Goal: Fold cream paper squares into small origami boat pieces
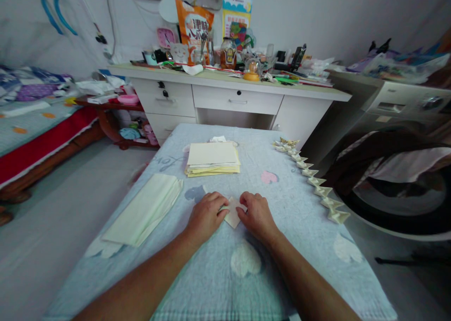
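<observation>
A small folded piece of pale paper lies on the blue cloth between my hands, one corner pointing toward me. My left hand pinches its left side, and my right hand pinches the right side with thumb and fingers. Parts of the paper are covered by my fingertips. Beyond my hands sits a stack of cream and yellow paper sheets. To the left rests a pile of long, pale green folded paper. Along the right edge runs a row of folded paper boats.
The table's blue patterned cloth reaches toward me. Behind it stands a white desk crowded with jars, an orange bag and small items. A washing machine is at the right, a bed at the left.
</observation>
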The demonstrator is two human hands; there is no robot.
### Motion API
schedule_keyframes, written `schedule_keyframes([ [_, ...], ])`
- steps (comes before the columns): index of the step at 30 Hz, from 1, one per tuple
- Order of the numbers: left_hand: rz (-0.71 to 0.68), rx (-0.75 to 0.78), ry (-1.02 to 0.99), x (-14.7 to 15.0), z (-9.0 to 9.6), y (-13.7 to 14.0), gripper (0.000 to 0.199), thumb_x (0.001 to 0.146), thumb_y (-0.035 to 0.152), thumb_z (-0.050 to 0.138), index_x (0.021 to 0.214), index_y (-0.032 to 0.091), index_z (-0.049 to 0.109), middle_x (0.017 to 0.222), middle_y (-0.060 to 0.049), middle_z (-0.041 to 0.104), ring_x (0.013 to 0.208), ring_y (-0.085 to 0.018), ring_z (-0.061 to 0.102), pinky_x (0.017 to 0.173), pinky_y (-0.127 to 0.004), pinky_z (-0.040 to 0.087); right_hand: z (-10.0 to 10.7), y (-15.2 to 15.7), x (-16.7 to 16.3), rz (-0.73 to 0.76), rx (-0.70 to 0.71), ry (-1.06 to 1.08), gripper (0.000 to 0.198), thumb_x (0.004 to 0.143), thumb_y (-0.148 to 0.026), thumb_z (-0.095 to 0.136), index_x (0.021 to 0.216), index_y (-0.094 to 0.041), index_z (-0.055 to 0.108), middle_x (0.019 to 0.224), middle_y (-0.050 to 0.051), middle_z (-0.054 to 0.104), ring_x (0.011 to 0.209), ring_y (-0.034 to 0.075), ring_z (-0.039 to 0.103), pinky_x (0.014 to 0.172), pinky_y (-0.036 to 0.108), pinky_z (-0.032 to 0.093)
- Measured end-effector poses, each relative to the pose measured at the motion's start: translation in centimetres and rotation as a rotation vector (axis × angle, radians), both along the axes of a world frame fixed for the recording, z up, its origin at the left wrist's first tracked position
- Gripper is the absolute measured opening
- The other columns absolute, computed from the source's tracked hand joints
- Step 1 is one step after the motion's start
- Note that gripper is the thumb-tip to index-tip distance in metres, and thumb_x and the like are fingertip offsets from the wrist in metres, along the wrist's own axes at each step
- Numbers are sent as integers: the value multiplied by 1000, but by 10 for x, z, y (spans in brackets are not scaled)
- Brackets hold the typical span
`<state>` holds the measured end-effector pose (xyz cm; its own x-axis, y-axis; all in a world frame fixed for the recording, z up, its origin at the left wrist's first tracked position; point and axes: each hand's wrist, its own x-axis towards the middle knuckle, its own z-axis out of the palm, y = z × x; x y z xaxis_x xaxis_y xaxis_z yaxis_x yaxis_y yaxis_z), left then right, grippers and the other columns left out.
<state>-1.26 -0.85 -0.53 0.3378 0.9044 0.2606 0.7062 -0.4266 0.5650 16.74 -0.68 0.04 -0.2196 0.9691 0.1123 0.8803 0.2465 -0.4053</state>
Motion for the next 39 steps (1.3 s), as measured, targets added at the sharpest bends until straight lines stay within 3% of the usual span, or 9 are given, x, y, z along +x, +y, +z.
schedule_keyframes([
  [4, -113, 91, 90, 0, 0, -1, 13, 86, 16, 58, 90, 22, 68, 92, -2, 63, 91, -19, 54, 82, -32, 44, 1, 1, 2, -5, 41, -55, 19, 78, -27, 65, 95, -20, 62, 99, 7, 58, 93, 24, 47, 77, 34, 32],
  [7, -215, 126, 158, 1, -1, -2, 19, 90, 16, 52, 93, 23, 70, 92, -2, 65, 89, -18, 54, 80, -30, 45, 1, 2, 4, 110, 36, -18, 28, 80, -19, 64, 107, -24, 63, 105, 5, 57, 96, 22, 45, 80, 33, 32],
  [12, -262, 146, 274, 1, -3, -4, 18, 91, 20, 53, 96, 23, 69, 92, -2, 65, 89, -18, 54, 79, -31, 45, 0, 3, 5, 235, 36, -61, 37, 85, -16, 59, 118, -30, 61, 104, 4, 56, 95, 20, 43, 80, 32, 30],
  [24, -275, 154, 312, 4, 6, -14, 16, 89, 15, 51, 95, 21, 65, 92, -5, 64, 89, -20, 52, 78, -34, 43, 6, -2, 1, 263, 71, -191, 29, 91, -19, 49, 116, -28, 60, 103, 7, 56, 93, 22, 42, 79, 35, 29],
  [32, -205, 176, 284, 10, 0, -11, 23, 94, 29, 47, 85, 19, 66, 86, -5, 65, 85, -20, 53, 78, -35, 42, 8, 2, 15, 362, 17, -130, 37, 89, -23, 55, 123, -35, 59, 108, 5, 54, 99, 22, 42, 85, 36, 31],
  [39, -161, 104, 147, 8, -2, -11, 7, 87, 23, 59, 87, 19, 65, 91, -4, 65, 90, -20, 54, 82, -34, 43, 13, 4, 29, 456, -26, -28, 35, 88, -23, 57, 120, -36, 63, 112, 5, 55, 103, 21, 43, 91, 38, 32],
])
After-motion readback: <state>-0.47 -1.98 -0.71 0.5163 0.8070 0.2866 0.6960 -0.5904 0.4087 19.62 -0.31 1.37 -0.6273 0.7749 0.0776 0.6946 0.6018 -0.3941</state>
